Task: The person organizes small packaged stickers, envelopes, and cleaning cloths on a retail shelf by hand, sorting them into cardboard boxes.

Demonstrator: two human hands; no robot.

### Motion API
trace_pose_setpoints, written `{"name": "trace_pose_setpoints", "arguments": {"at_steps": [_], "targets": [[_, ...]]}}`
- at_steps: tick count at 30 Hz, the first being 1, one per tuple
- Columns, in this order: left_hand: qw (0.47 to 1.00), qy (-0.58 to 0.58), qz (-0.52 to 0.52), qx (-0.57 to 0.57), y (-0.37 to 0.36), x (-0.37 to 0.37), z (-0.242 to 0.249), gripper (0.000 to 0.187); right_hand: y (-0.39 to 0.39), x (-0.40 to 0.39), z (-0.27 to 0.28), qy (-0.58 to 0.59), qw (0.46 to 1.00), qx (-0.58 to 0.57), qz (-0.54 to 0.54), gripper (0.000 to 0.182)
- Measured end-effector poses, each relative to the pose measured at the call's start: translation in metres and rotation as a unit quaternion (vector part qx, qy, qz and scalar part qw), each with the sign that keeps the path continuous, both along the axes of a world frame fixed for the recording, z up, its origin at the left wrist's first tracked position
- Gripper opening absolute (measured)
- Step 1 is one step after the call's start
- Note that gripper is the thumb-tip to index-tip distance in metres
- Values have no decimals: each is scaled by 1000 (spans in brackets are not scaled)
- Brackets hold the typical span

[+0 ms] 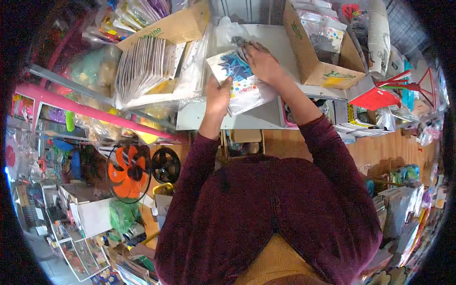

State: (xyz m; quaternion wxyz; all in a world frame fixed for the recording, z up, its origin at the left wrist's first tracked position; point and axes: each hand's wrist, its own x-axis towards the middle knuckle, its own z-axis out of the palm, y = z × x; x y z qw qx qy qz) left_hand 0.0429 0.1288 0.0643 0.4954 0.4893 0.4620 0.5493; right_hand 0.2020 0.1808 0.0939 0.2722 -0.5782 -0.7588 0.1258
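A flat white packet [243, 97] with coloured dots and a blue star pattern lies tilted above the white shelf, in shiny clear plastic. My left hand [218, 99] grips its lower left edge, thumb on top. Across its upper right part reaches my right hand [266, 64], fingers bent over a dark, crumpled piece [241, 43] at the top edge. What that piece is, the view does not show clearly. A clear plastic bag [228, 29] lies just behind the packet.
On the left stands a cardboard box [190, 23] beside a row of white packets [142, 66]. Another open box [327, 73] is at right, with stacked paper cups [378, 38] behind it. The white shelf [199, 118] edge lies before me; an orange fan [127, 173] stands lower left.
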Motion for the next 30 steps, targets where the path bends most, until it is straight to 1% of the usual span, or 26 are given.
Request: {"name": "trace_pose_setpoints", "arguments": {"at_steps": [1, 2, 3, 4, 5, 6, 7, 9, 10, 12, 13, 14, 15, 17, 18, 19, 20, 21, 22, 24, 25, 26, 27, 28, 29, 30], "targets": [[1000, 17, 21, 0, -1, 0, -1, 30, -5, 0, 0, -63, 986, 140, 60, 38], [999, 31, 43, 2, 1, 1, 0, 25, -16, -5, -3, -84, 975, 176, 111, 38], [999, 11, 32, -25, 1, 1, 3, 26, -29, -13, -5, -107, 958, 210, 162, 38], [999, 17, 23, 37, 4, -2, -4, 28, -38, -36, -5, -40, 959, 217, 179, 41], [996, -84, 14, 36, 3, 0, -6, 28, -53, -48, -7, 34, 961, 200, 188, 41], [983, -182, 6, 30, -1, 2, -5, 28, -54, -47, -9, 33, 963, 194, 183, 41], [983, -183, 2, 23, 0, 1, -2, 28, -52, -46, -10, 23, 961, 212, 175, 40], [999, -3, 19, -43, 0, -3, 2, 25, -45, -35, -8, -22, 958, 244, 149, 37], [998, 1, 15, -53, -3, -5, -4, 25, -45, -32, -1, -40, 962, 248, 111, 35], [999, -27, -3, -17, 8, -4, -9, 24, -19, -12, -16, 20, 978, 200, 51, 33], [1000, 15, -8, 0, 8, -4, -7, 25, -12, -1, -7, 33, 998, 42, -31, 32], [1000, 19, -9, -1, 4, -6, -7, 25, -11, 6, 0, 47, 985, -119, -112, 32], [1000, 13, -1, 10, 3, -4, -6, 25, -11, 11, -7, 48, 986, -115, -110, 32], [999, 17, 17, 21, 2, -1, -1, 26, -9, 17, -26, 57, 995, 43, -65, 32], [999, 16, 17, 27, 0, 0, 6, 26, -31, 2, 3, 9, 999, -7, -37, 36], [1000, 10, 25, 11, -5, 1, 16, 28, -23, -13, -34, -63, 978, 199, -12, 44], [999, 4, 32, -9, -9, 4, 20, 31, -39, -23, -32, -56, 944, 304, 112, 49], [996, -62, 33, -62, -4, 2, 11, 39, -61, -45, -18, 9, 950, 285, 130, 47], [996, -58, 30, -67, -3, 0, 6, 39, -63, -45, -16, 28, 951, 279, 134, 45], [1000, 10, 16, -18, 0, -3, 3, 43, -59, -36, -11, 23, 951, 283, 126, 49], [1000, 9, -10, 4, -3, -3, 9, 39, -51, -29, -14, 8, 952, 288, 107, 50], [1000, 16, -14, -2, -6, -5, 7, 39, -46, -25, -20, -3, 954, 289, 83, 51], [1000, 19, -10, -8, -3, -4, 5, 36, -41, -16, -18, -38, 953, 292, 66, 43], [1000, 17, -3, -8, 6, -1, 3, 34, -35, -5, -11, -42, 951, 298, 66, 43], [1000, 4, -14, 19, 11, -3, -6, 33, -35, 4, -6, -36, 992, 120, -19, 38], [1000, 5, -14, 17, 8, -4, -3, 33, -37, 13, -5, -26, 992, -67, -101, 34]]}}
